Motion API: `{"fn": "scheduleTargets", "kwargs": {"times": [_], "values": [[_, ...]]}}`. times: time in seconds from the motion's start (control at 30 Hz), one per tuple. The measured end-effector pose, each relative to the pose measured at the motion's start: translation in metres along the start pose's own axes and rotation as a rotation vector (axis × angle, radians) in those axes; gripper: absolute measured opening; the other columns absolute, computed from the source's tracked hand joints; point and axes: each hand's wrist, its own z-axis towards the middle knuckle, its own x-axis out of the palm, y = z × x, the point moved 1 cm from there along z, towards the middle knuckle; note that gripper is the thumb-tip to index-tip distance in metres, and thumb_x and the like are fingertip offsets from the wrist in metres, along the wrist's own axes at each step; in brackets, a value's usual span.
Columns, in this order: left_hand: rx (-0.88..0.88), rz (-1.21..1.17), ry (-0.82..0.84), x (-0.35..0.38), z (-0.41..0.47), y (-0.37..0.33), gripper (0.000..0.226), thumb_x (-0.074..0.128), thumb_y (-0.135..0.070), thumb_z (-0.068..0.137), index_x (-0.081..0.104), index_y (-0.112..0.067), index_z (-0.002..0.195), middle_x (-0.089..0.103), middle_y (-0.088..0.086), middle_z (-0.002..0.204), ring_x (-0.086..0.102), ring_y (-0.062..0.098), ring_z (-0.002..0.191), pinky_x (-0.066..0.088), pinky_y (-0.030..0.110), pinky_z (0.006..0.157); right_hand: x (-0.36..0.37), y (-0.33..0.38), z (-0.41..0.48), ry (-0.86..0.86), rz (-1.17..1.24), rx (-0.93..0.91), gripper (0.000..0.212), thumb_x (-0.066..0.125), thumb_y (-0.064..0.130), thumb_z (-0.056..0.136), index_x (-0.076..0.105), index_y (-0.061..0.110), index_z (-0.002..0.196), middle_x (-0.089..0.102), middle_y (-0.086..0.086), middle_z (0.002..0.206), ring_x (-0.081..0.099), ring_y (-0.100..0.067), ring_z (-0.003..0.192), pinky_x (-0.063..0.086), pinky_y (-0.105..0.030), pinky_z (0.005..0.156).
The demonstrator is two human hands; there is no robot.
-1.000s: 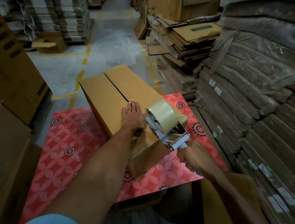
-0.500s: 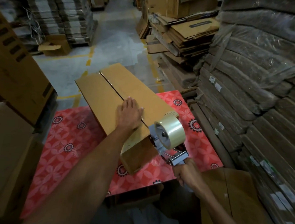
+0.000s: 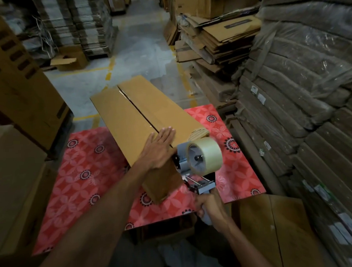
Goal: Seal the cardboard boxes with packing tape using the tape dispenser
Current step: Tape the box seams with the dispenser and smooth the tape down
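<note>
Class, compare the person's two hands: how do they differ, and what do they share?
The left hand lies flat, fingers straight, on the long box; the right hand curls round the handle of the tape dispenser. The left hand sits on the box's top; the right hand is lower, off its near end. Both are bare.

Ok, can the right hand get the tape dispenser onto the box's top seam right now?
Probably not at the near end: the left hand lies flat over the seam there; farther along nothing blocks it.
</note>
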Motion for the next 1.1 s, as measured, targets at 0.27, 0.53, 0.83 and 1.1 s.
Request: {"fn": "scheduleTargets", "kwargs": {"times": [0.27,0.53,0.83,1.1], "values": [[-0.056,-0.049,0.005,-0.001,-0.01,-0.004,0.095,0.012,-0.085,0.086,-0.007,-0.029,0.16,-0.014,-0.01,0.165,-0.012,0.012,0.153,-0.004,0.048,0.124,-0.015,-0.05,-0.01,-0.25,0.121,-0.01,0.007,0.056,0.004,0.061,0.052,0.008,0.057,0.036,-0.008,0.047,0.033,-0.016,0.04,0.023,-0.026,0.046],[-0.036,0.008,-0.022,0.008,-0.051,-0.021,0.096,0.024,-0.082,0.087,-0.008,-0.028,0.16,-0.016,-0.014,0.164,-0.014,0.007,0.152,-0.003,0.044,0.125,-0.1,0.002,0.053,-0.523,-0.421,-0.105,0.018,0.064,0.022,0.091,0.065,0.005,0.084,0.062,-0.011,0.08,0.061,-0.032,0.078,0.039,-0.032,0.066],[-0.102,-0.023,-0.064,0.013,-0.052,-0.033,0.098,0.035,-0.078,0.09,-0.01,-0.027,0.16,-0.015,-0.011,0.166,-0.014,0.011,0.153,-0.003,0.046,0.125,-0.118,-0.005,0.109,-0.445,-0.815,0.031,0.032,0.065,0.02,0.097,0.063,-0.009,0.109,0.062,-0.017,0.097,0.062,-0.028,0.087,0.054,-0.037,0.075],[-0.078,-0.158,-0.188,-0.001,-0.043,-0.016,0.073,0.017,-0.081,0.092,0.029,-0.041,0.151,0.024,-0.018,0.16,0.02,0.007,0.147,0.016,0.043,0.117,-0.111,0.041,0.11,-0.693,-1.272,0.031,0.045,0.055,0.041,0.092,0.059,0.007,0.122,0.059,-0.017,0.124,0.055,-0.033,0.114,0.041,-0.044,0.099]]}}
